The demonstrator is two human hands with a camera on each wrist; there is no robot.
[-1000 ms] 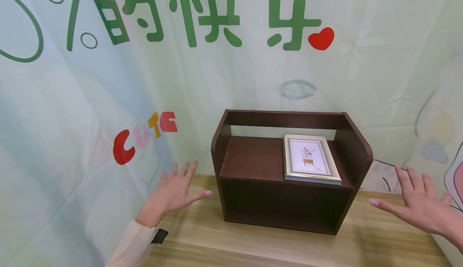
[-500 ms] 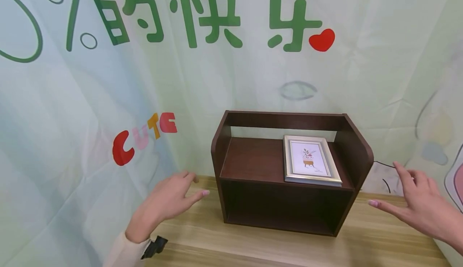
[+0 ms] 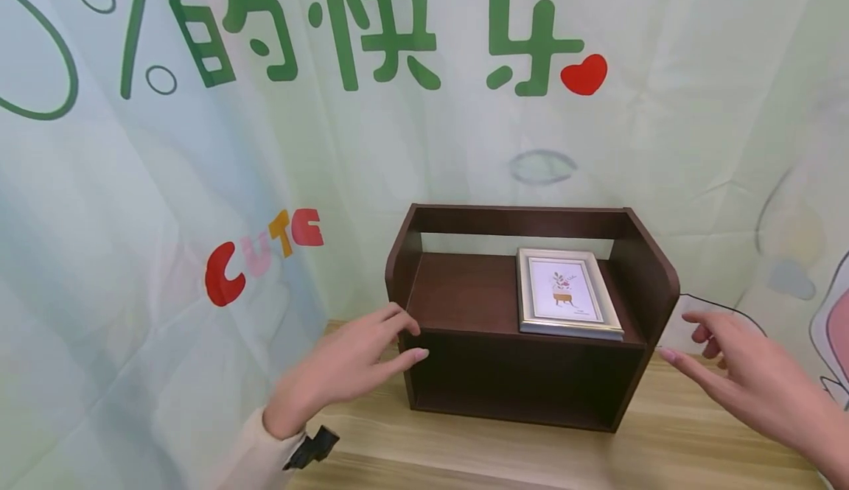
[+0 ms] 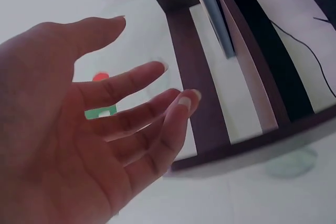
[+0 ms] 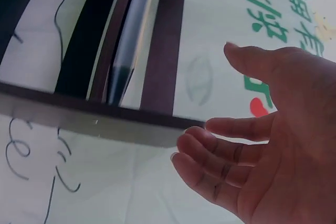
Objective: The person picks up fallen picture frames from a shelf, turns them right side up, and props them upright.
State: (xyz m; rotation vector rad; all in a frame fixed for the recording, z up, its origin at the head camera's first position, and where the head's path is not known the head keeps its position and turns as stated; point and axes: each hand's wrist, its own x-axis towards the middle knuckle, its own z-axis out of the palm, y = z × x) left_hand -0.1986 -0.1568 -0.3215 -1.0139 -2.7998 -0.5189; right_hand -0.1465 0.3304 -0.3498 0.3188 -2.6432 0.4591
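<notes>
A dark brown two-tier desk shelf (image 3: 464, 291) stands in the middle of the head view. On the right of its upper board a silvery picture frame (image 3: 564, 291) with a flower drawing lies flat, face up. My left hand (image 3: 351, 361) hovers by the shelf's left side, its fingertips overlapping the front left edge; contact is unclear. Off the right side, my right hand (image 3: 749, 379) hangs with a small gap to the panel. Both hands have relaxed, slightly bent fingers and hold nothing. In the wrist views, each palm faces the shelf.
Under the shelf lies a light wood-grain tabletop (image 3: 398, 453). Behind and to the left hangs a pale green printed cloth (image 3: 365, 151) with lettering and a red heart (image 3: 584, 74). A black strap (image 3: 312, 449) sits on my left wrist.
My left hand has moved right, toward the shelf's left side. The right hand has come slightly left toward the opposite side. Fingers once spread on both hands are now loosely bent.
</notes>
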